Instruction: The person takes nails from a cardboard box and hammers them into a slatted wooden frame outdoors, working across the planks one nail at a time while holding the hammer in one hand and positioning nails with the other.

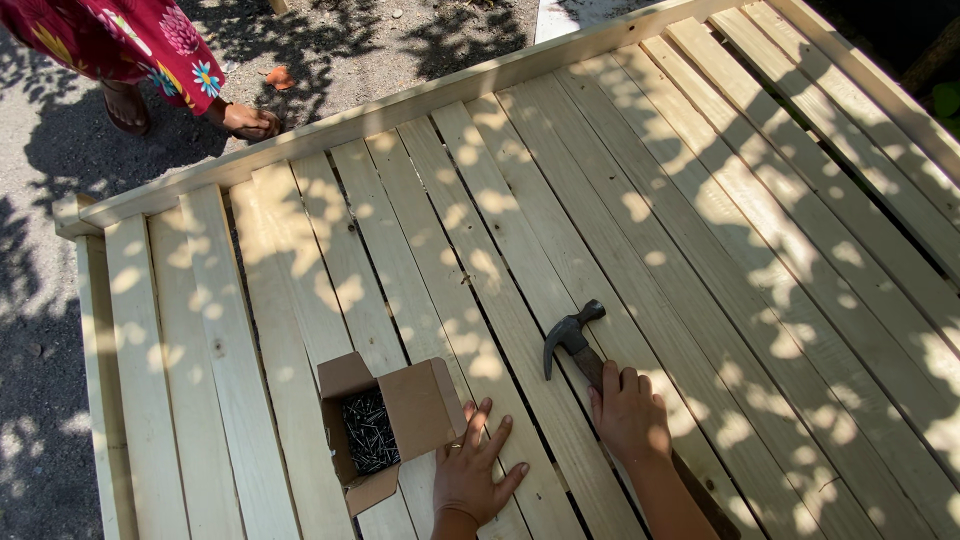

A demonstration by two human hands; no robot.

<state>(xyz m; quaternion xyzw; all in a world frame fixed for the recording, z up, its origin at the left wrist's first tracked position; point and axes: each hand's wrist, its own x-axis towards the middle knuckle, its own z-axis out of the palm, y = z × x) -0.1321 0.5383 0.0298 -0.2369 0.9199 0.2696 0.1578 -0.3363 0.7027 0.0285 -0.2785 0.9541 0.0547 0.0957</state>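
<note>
the right hand (628, 412) is wrapped around the handle of a claw hammer (574, 337), fingers curled over the top of the grip. the hammer lies low against the wooden slats (700, 250), its dark metal head pointing to the far left, claw curving down toward the near side. most of the handle is hidden under the hand and forearm.

the left hand (474, 472) lies flat on the slats, palm down, fingers spread wide and holding nothing. its fingertips touch or nearly touch the near right corner of a small cardboard box (385, 425), which sits just to its left. the box is open, flaps folded outward, and is filled with dark nails (368, 432) in a loose heap.

both hands rest near the near edge of a large slatted panel of pale, unfinished wood. the slats run from near to far, side by side with narrow gaps between them, and a long rail (400, 108) crosses their far ends. dappled leaf shadow falls across the whole surface.

beyond the rail, at the far left, another person stands on grey gravel ground (340, 50); only a red flowered garment (130, 40) and sandalled feet (245, 120) show. a dry leaf (279, 76) lies on the ground just beside them.
</note>
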